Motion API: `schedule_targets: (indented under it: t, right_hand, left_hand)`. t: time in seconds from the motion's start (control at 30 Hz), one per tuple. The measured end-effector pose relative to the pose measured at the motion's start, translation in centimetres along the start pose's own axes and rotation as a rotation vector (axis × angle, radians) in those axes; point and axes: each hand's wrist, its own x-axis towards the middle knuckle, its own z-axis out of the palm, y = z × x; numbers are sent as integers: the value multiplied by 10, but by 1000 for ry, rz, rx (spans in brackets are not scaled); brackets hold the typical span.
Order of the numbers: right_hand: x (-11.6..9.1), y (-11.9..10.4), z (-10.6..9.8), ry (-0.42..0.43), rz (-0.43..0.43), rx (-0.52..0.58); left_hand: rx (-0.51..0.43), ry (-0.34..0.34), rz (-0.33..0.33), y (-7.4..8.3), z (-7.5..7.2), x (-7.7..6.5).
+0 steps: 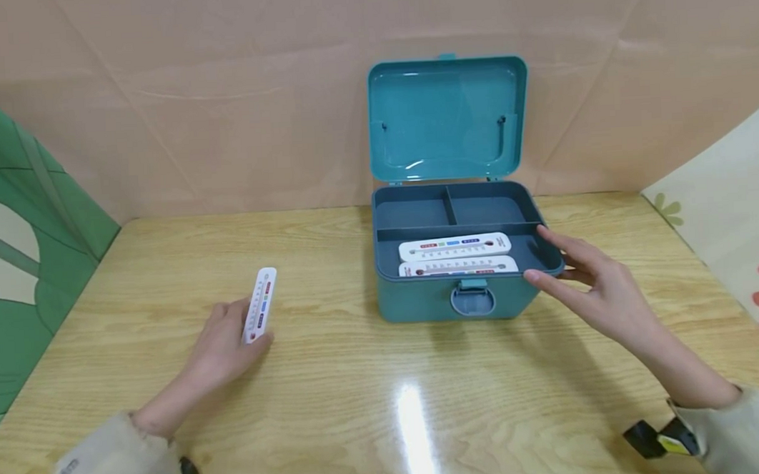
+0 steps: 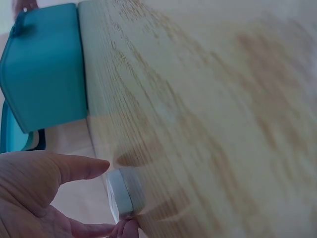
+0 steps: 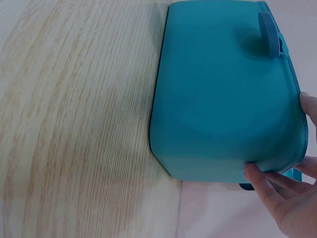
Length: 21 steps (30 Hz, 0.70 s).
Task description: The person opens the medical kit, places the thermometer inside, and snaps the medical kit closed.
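Over the left part of the table, my left hand holds a white thermometer between thumb and fingers. The left wrist view shows the thermometer end-on, close over the wood, with the thumb at one edge and fingertips at the other. My right hand grips the right front corner of a teal storage box, its thumb on the front rim. In the right wrist view, fingertips press the box's side wall. Two more thermometers, an upper one and a lower one, lie side by side in the front compartment.
The box's lid stands raised against the pink backdrop. Behind the thermometers, a divider separates two rear compartments. A wooden table lies beneath everything, with patterned cloth at the left.
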Motion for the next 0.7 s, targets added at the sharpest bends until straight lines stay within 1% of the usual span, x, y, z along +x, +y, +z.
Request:
schedule_targets:
  t: [0.13,0.27,0.5,0.7]
  right_hand:
    - [0,1,0,1,-2,-1]
    - [0,2,0,0,-14,-4]
    - [1,1,0,13,-13,-3]
    - [0,-1,0,10,-11,2]
  left_hand:
    - [4,-4,-13,0,1,1]
    - [12,3,-10,0,2,1]
    - [51,58,27,2,1,1]
    - [52,63,44,3,0,0]
